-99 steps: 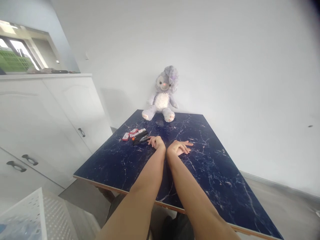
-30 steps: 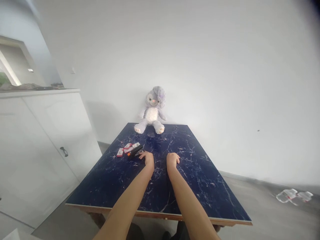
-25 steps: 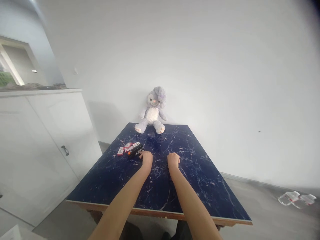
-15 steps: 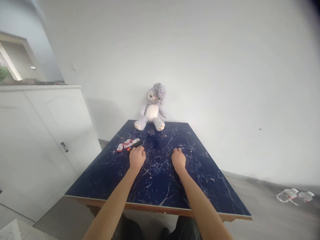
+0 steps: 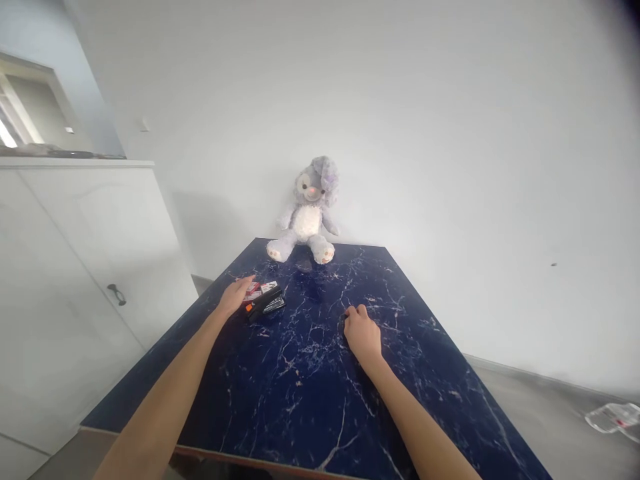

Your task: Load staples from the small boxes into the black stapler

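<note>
My left hand [image 5: 235, 295] lies along the left side of several small red-and-white boxes [image 5: 269, 287]. Its fingers are stretched forward, and it hides part of the group. Just right of it, against the boxes, is a black stapler-like item [image 5: 265, 303] with an orange end and a lighter strip along its side. On the right half of the blue marbled table [image 5: 310, 380], my right hand [image 5: 363, 332] rests with its fingers curled in. A dark patch shows beside its fingertips; I cannot make out what it holds, if anything.
A grey plush toy [image 5: 307, 223] sits at the table's far edge against the white wall. White cabinets [image 5: 90, 267] stand on the left. Clear plastic bottles [image 5: 613, 418] lie on the floor at the right.
My left hand has moved left from the black stapler-like item to the far side of the boxes, and its fingers have straightened. My right hand stays curled on the table. The view has shifted closer.
</note>
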Available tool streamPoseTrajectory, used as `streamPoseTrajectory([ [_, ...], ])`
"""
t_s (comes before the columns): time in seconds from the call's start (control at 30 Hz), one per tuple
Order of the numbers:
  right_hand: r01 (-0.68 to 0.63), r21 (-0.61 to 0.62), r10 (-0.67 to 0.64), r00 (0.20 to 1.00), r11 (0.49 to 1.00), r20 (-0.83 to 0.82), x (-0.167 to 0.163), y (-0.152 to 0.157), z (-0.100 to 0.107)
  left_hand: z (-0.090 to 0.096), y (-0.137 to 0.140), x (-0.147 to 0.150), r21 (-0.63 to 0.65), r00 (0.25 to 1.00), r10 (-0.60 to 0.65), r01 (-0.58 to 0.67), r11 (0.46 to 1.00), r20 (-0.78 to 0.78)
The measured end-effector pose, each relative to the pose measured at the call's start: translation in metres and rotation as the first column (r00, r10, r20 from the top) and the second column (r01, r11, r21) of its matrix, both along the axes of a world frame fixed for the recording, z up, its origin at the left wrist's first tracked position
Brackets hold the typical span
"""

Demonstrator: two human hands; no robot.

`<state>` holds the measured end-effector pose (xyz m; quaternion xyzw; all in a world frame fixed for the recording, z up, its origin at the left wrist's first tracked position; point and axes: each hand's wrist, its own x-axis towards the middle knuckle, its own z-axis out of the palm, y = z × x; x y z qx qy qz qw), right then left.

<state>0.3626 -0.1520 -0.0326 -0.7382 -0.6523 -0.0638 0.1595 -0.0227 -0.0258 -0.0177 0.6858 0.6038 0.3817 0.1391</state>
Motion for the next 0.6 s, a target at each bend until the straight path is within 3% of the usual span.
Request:
streamPoseTrajectory([
  [0.13,-0.004,0.019,0.004,1.0,1.0,-0.013,0.001,0.002,-0.001,0.0,0.017,0.027,-0.093,0.967,-0.25,0.246,0.965,-0.044],
  [0.27,-0.018,0.029,0.019,0.999,0.999,-0.037,0.001,0.003,-0.001,0.004,-0.001,0.065,-0.107,0.874,-0.48,0.472,0.875,-0.071],
  [0.5,-0.135,0.097,0.157,0.948,0.986,-0.278,0.006,0.003,0.004,0.01,-0.079,0.158,-0.042,0.767,-0.622,0.624,0.78,-0.157],
  [0.6,-0.131,0.124,0.171,0.897,0.984,-0.408,0.01,0.005,0.005,0.009,-0.078,0.173,0.109,0.854,-0.502,0.517,0.849,-0.135],
])
